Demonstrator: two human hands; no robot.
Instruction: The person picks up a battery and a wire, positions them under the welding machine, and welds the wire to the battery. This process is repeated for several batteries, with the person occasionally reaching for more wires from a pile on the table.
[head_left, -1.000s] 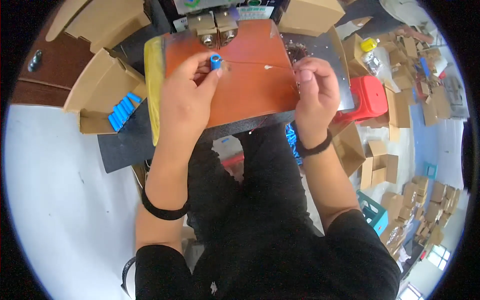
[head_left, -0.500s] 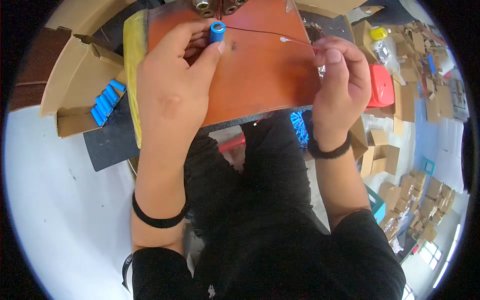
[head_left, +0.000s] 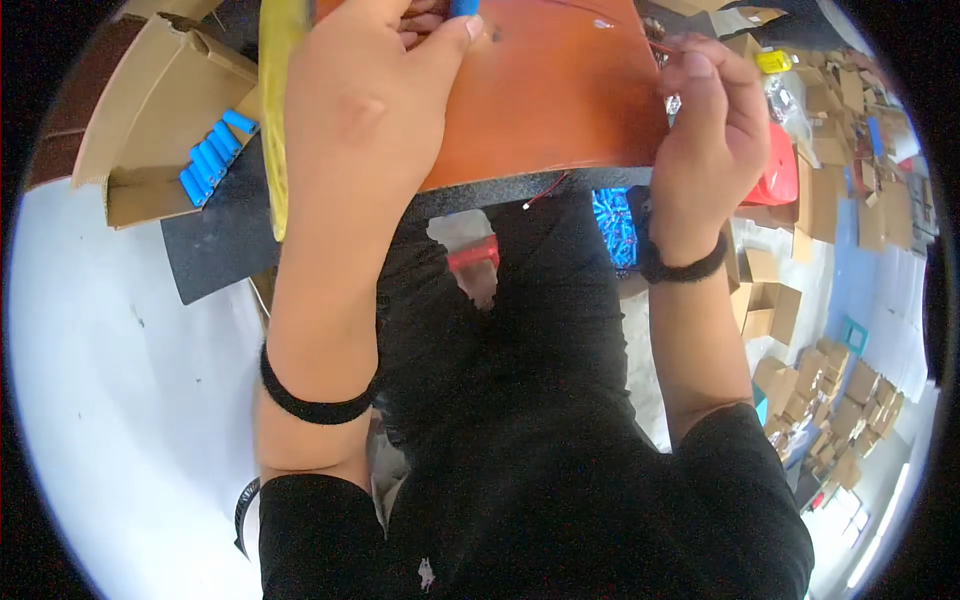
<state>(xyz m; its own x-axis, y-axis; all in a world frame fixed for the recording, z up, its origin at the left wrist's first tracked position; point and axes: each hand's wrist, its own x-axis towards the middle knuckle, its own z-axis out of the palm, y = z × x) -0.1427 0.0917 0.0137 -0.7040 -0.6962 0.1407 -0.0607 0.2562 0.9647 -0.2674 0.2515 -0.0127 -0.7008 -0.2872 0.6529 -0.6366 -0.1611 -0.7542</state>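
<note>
In the head view, the left hand (head_left: 375, 95) lay over the orange-brown work board (head_left: 560, 100), its fingers curled and its thumb and fingertips pinched on a small blue cylinder (head_left: 463, 7) at the very top edge of the picture. Only the lower end of that cylinder showed: a bright blue, smooth round piece, cut off by the frame. The right hand (head_left: 712, 125) sat at the board's right edge, fingers bunched together and pinched on a thin red wire (head_left: 662, 45), though what lay inside the grip was too small to make out. Another short red wire end (head_left: 548, 192) poked out under the board's near edge.

A yellow strip (head_left: 277, 120) ran along the board's left side. To the left, an open brown cardboard box (head_left: 130, 150) held a row of blue cylinders (head_left: 212, 155) like the pinched one, lying side by side. A black mat (head_left: 225, 245) lay beneath and just beside that box. Below the board's right part, a heap of more blue pieces (head_left: 612, 225) showed between the forearm and the dark clothing. On the right, a red plastic container (head_left: 775, 175) stood near the right hand, with many small brown cardboard boxes (head_left: 820, 200) stacked and scattered beyond it, down to the lower right (head_left: 840, 390). A small yellow object (head_left: 775, 62) sat near the top right.
</note>
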